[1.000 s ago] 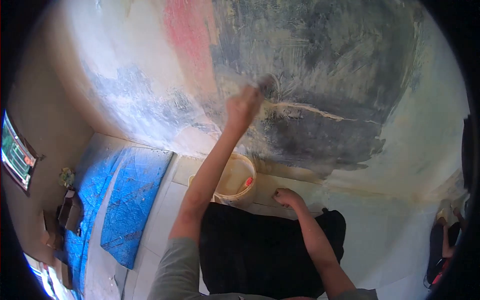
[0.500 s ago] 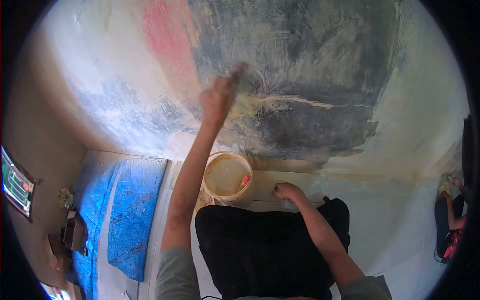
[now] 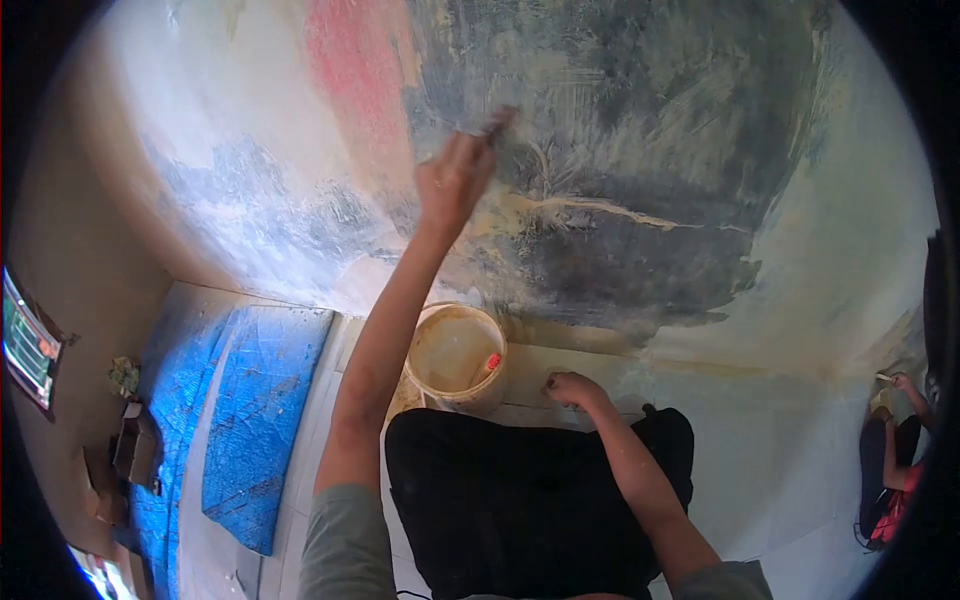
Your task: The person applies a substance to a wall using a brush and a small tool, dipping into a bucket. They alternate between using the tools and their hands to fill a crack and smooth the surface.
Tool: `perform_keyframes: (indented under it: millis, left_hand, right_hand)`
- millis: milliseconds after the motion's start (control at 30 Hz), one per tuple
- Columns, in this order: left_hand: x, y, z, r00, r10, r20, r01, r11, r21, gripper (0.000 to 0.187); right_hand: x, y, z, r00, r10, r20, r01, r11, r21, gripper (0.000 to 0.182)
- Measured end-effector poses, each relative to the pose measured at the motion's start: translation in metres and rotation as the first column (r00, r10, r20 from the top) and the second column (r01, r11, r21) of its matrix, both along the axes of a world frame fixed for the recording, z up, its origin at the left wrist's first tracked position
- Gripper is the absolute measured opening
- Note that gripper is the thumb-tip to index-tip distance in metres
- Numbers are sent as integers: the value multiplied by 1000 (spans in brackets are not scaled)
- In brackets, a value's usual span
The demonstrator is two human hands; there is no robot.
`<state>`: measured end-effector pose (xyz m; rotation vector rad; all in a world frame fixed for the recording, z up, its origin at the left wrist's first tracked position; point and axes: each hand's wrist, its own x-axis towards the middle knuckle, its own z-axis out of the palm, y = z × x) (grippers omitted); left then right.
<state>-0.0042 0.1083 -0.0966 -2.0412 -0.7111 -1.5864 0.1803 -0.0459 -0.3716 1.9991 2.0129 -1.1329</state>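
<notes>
My left hand is raised to the painted wall, closed around a dark brush that is smeared by motion. Its tip overlaps the grey-black painted area, to the right of a red-pink patch. Lower down, my right hand hangs in a loose fist just beyond my black-clad lap, and nothing shows in its fingers. Between the two arms, close to the wall's foot, stands a round plastic bucket with pale, cloudy liquid inside. A small red object sits at its right inner rim.
Blue sheeting covers part of the tiled floor on the left, with open cardboard boxes beside it. Another person sits at the far right, one hand on a pale-handled tool. A cream line crosses the dark paint.
My left hand and the brush have shifted slightly up and right in view, still over the grey paint. The whole view has moved a little. My right hand stays much the same.
</notes>
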Motion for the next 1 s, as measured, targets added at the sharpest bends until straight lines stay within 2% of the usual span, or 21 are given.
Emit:
perform_keyframes:
  millis: [67,133,200,267,300,333,367,400,467,500,533,600,667,733,800,833,867,933,1000]
  left_hand:
    - [2,2,4,968,-33,249,12,996,84,15]
    - [12,-1,-5,969,25,245,-46,996,81,16]
    - [14,-7,-11,995,-28,-94,44,986,164,13]
    - [-2,-1,1,993,1,-122,15,992,125,12]
    - [-5,-5,14,993,64,104,-69,997,47,10]
    - [-7,-8,23,940,142,311,-134,990,-47,8]
    - [-5,1,10,930,28,366,-8,998,-56,9]
    - [1,6,-1,967,-25,254,16,999,38,11]
    - [4,-11,-13,985,3,-172,17,993,113,15]
    - [6,-12,-17,972,88,-218,-65,991,113,19]
    - [0,-6,-14,971,92,-218,-69,991,112,19]
    - [-18,9,5,991,50,125,-61,995,85,10]
    - [-26,15,23,892,182,413,-206,978,15,8]
    - [-12,8,14,924,77,374,-108,992,63,8]
    - [0,-4,-10,993,-50,107,51,999,-1,10]
    - [2,-3,-23,984,16,-176,-2,997,79,13]
    - [1,1,-34,985,7,-173,1,999,47,13]
    - [-7,2,-37,920,-41,-391,106,984,145,14]
    - [-14,-1,-16,960,181,-215,-167,983,79,13]
  right_hand:
    - [0,-3,1,999,-20,-43,20,1000,-6,43]
    - [-2,0,1,1000,-18,-13,17,1000,-21,43]
    - [-4,-1,3,1000,-11,-27,12,1000,20,42]
    - [1,-3,4,999,-15,-47,17,998,53,42]
    - [3,-2,4,999,-15,-36,16,999,28,41]
    - [1,-2,2,999,-13,-32,13,1000,2,41]
    - [-2,-1,-4,999,-12,-48,13,1000,2,41]
    - [0,3,-13,1000,12,-19,-12,1000,15,42]
    - [3,6,-10,999,42,23,-43,999,31,44]
    - [0,2,-2,999,29,-21,-28,999,22,42]
    - [-1,0,2,998,15,-64,-14,1000,11,42]
    - [1,-1,-1,999,9,-50,-7,999,43,40]
    - [1,-4,-7,999,-10,-43,13,997,70,39]
    - [0,0,-9,999,-4,-47,9,995,100,36]
    - [-2,5,-11,999,11,-45,-7,995,95,35]
    - [-5,4,-11,999,21,-49,-16,996,93,35]
    - [-5,2,-10,998,14,-68,-11,999,50,35]
    - [0,6,-12,999,36,-32,-36,999,0,39]
    - [3,10,-21,998,66,21,-65,997,-29,44]
